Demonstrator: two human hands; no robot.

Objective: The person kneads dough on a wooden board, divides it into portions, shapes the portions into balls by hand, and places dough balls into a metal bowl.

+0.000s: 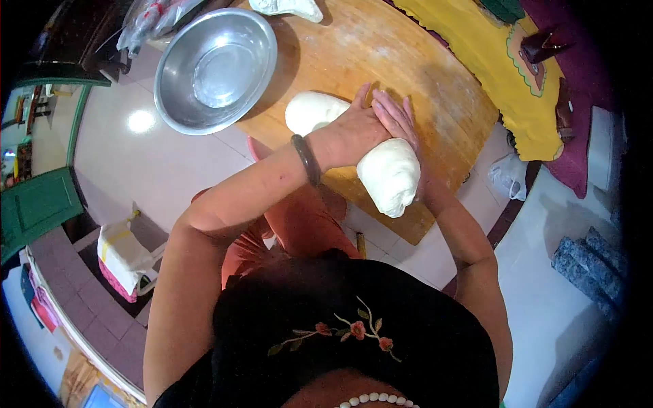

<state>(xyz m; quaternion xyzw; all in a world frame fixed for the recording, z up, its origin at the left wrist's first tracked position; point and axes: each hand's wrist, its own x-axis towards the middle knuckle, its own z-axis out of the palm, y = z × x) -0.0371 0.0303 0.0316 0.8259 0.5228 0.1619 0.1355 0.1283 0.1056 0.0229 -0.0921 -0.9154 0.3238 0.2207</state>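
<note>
A thick white roll of dough [389, 175] lies slantwise on the wooden board, and its far end shows beyond my left wrist. My left hand [355, 132], with a dark bracelet [306, 160] on the wrist, presses flat across the middle of the dough, fingers stretched out. Against its fingertips lies my right hand [400, 122], fingers extended, its palm side along the right of the dough. The dough under both hands is hidden.
The floury wooden board [435, 136] overhangs tiled floor. A metal basin [216, 71] stands at its left edge, and another white piece, probably dough [289, 7], sits at the far edge. Yellow cloth [469, 47] borders the right, with a plastic bag [509, 175] below.
</note>
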